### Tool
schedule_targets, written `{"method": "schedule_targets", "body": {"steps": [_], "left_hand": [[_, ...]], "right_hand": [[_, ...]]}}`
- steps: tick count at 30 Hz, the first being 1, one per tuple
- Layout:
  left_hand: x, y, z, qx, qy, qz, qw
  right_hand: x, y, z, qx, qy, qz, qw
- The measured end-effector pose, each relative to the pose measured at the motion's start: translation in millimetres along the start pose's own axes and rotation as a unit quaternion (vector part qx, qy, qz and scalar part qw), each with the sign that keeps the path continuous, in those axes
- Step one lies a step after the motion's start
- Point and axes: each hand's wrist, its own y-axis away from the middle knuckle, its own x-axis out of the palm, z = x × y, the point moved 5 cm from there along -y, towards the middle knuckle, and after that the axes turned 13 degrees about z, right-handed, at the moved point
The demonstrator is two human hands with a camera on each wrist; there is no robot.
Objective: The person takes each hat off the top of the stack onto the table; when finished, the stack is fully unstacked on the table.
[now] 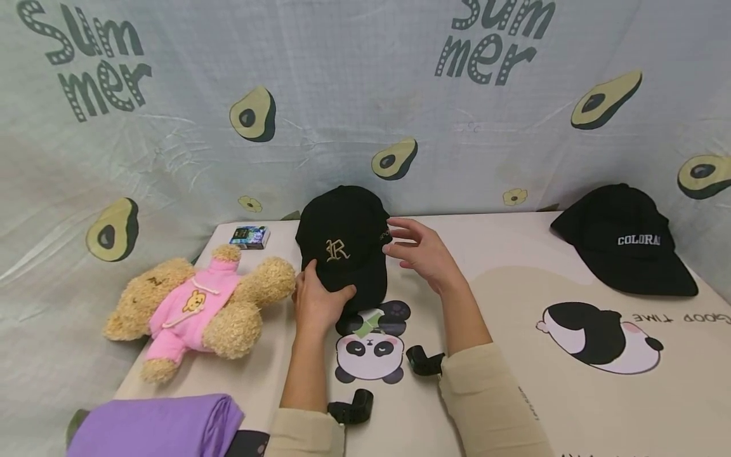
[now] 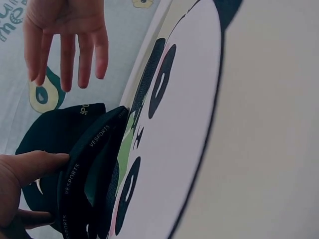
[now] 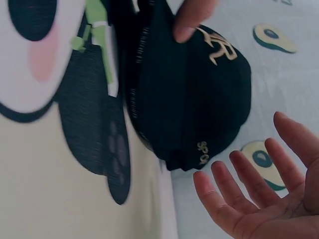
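Note:
A black baseball cap (image 1: pixel 342 219) with a gold letter R on its front stands near the table's back edge, brim toward me. My left hand (image 1: pixel 322 301) holds its lower left side, thumb and a finger spread over the brim and front. In the left wrist view, lettering runs along the band of the cap (image 2: pixel 82 164), close to that thumb. On the cap's right side, my right hand (image 1: pixel 422 254) is held up with its fingers spread. The right wrist view shows that hand (image 3: pixel 264 199) near the cap, palm bare, holding nothing.
A teddy bear (image 1: pixel 194 304) in a pink hoodie lies to the left, a small box (image 1: pixel 249 237) behind it. Folded purple cloth (image 1: pixel 154 425) is at the front left. Another black cap (image 1: pixel 625 241) sits far right. A printed curtain (image 1: pixel 331 95) hangs behind the table.

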Motion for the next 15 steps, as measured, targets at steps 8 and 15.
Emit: {"method": "schedule_targets", "body": {"steps": [8,15], "left_hand": [[-0.9,1.7,3.7,-0.002,0.001,-0.001,1.0],[-2.2,2.2,2.1,-0.003,0.011,0.003,0.9999]], "right_hand": [[16,-7.0,-17,0.004,0.029,0.0,0.9996],[22,-10.2,-23,0.019,0.04,-0.001,0.999]]}}
